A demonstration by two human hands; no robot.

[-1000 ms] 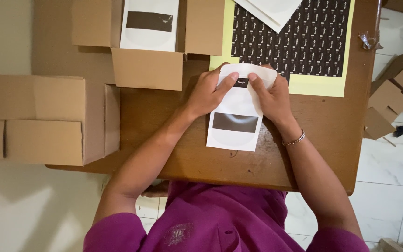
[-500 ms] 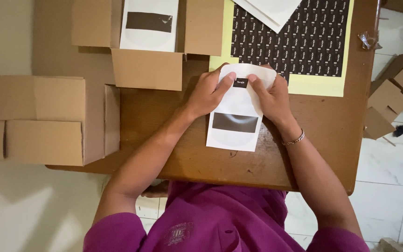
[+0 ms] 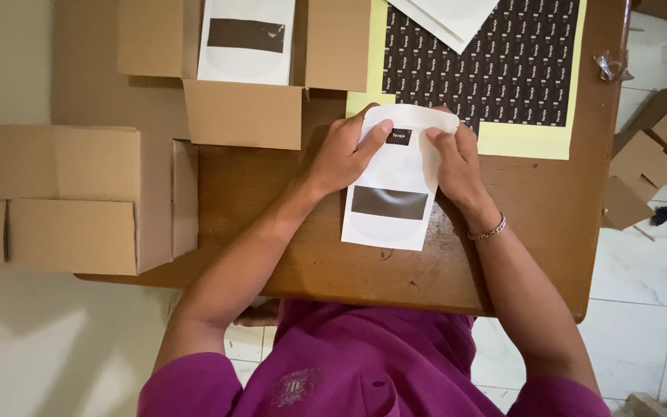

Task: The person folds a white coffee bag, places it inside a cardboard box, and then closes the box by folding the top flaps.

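Both hands pinch the top of a white pouch [image 3: 391, 185]: the left hand [image 3: 341, 154] and right hand [image 3: 457, 162] press beside a small black sticker [image 3: 398, 137]. Little has shifted in the last second. The pouch lies flat on the wooden surface [image 3: 534, 232], overlapping the yellow sticker sheet [image 3: 519, 69]; an open cardboard box [image 3: 245, 112] sits nearby, left.

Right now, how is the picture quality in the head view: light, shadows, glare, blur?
Head view: even, soft light, no glare on the white pouch; both the left hand and right hand look sharp, without motion blur; a soft shadow of the person falls on the pale floor at lower left; the sticker sheet stays legible in pattern; edges show little distortion.
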